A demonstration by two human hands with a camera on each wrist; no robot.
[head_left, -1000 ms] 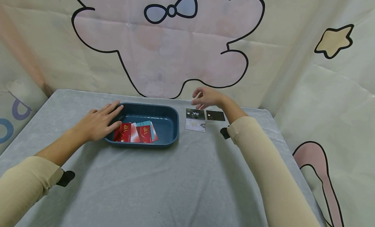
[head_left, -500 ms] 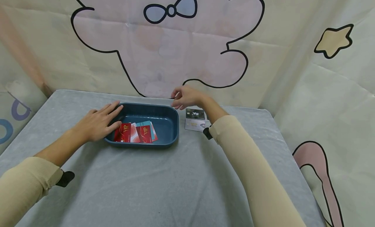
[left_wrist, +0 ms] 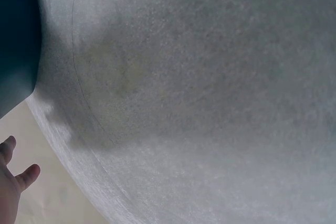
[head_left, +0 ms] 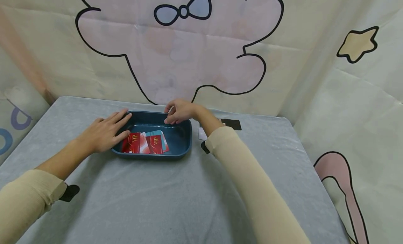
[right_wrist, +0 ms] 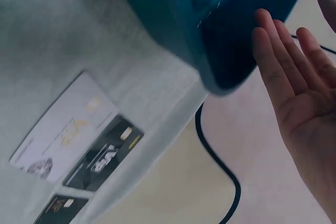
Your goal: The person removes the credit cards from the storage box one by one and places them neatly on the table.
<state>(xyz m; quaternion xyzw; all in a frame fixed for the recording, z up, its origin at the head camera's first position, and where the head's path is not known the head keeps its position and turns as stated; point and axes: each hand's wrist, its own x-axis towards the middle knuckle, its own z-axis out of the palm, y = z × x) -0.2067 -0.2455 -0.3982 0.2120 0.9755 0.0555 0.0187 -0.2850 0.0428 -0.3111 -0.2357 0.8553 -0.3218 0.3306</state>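
A dark blue rectangular tray [head_left: 180,137] stands toward the back of the table. Its left rim is where my left hand [head_left: 107,133] rests, fingers spread and thumb at the near side. Over the tray's far right part hovers my right hand [head_left: 181,111]; in the right wrist view its fingers look nearly straight, with nothing between them. Inside the tray lie two red VIP cards [head_left: 154,144], a light blue card [head_left: 153,133] and a pink and white card [head_left: 144,144], partly overlapping. To the right sit a white card [right_wrist: 63,124], a black Vip card [right_wrist: 105,153] and another black card [head_left: 232,124].
Grey cloth covers the table [head_left: 151,198]. A printed curtain [head_left: 220,69] hangs right behind its far edge, and more curtain rises at both sides. My right forearm crosses over the cards on the table and partly hides them in the head view.
My right hand has swung left, from above the black and white cards to over the tray's far right part. The left hand, the tray and the cards have stayed put.
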